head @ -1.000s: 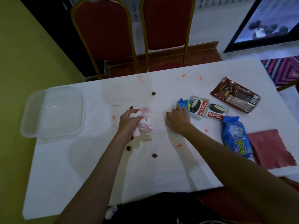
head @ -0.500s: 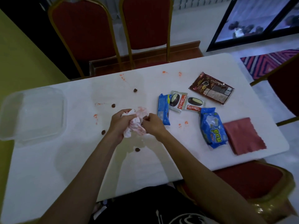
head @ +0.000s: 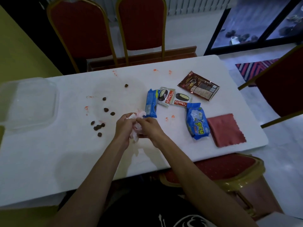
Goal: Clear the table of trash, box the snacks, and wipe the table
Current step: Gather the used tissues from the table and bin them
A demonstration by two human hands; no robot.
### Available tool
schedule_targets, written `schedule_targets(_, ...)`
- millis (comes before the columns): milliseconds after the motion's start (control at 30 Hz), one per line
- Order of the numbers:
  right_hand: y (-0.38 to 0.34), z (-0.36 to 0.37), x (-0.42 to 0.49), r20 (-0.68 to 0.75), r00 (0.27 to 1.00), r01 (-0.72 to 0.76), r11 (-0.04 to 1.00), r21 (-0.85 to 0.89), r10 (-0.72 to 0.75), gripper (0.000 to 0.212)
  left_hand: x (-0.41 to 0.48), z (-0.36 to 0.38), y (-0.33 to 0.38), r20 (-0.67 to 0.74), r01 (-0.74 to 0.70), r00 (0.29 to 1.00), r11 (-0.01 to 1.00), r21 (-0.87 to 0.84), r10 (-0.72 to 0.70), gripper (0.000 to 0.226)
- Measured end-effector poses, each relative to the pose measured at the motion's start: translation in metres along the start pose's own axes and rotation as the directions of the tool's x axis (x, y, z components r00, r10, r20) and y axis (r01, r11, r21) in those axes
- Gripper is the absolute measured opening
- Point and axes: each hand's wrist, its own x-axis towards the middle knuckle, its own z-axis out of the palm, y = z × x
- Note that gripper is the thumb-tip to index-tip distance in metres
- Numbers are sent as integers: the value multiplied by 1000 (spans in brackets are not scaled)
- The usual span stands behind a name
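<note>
Gripping crumpled tissue [head: 134, 138] in left hand [head: 124, 126] and right hand [head: 150, 128], pressed together over table [head: 65, 153] middle, just beside blue snack pack [head: 151, 104]. Left of there: brown crumbs [head: 98, 127], clear box [head: 27, 102] at far-left edge. Right: 2 Choco Pie packs [head: 166, 97], red cloth [head: 227, 130]

Crumpled, pink-stained tissue [head: 134, 136] just beside the blue biscuit packet [head: 151, 104]

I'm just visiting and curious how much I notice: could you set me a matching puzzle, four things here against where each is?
1 plastic box
2 red cloth
3 crumpled tissue
4 brown packet

A gripped by left hand and right hand
B table left end
C table's near right corner
D beyond the Choco Pie packs

Pairs: 1-B, 2-C, 3-A, 4-D
</note>
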Motion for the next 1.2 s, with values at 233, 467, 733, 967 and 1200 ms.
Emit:
schedule_targets(233,22,22,-13,-97,991,54,940,-338,-92,33,-28,-24,-17,-149,21,988,998,-66,-31,27)
schedule_targets(467,33,70,-45,45,976,211,882,-422,-211,12,-56,-74,-34,-325,-34,945,984,-176,-25,31)
schedule_targets(733,59,158,-73,274,940,322,787,-527,-201,17,-86,-159,-67,-547,-135,832,923,-361,-93,25)
schedule_targets(967,93,221,-115,542,826,521,579,-628,-156,26,-119,-233,-105,-670,-166,707,869,-466,-225,28)
schedule_targets(1200,147,279,-140,656,752,627,386,-677,-70,19,-161,-296,-160,-686,-176,658,822,-542,-311,19)
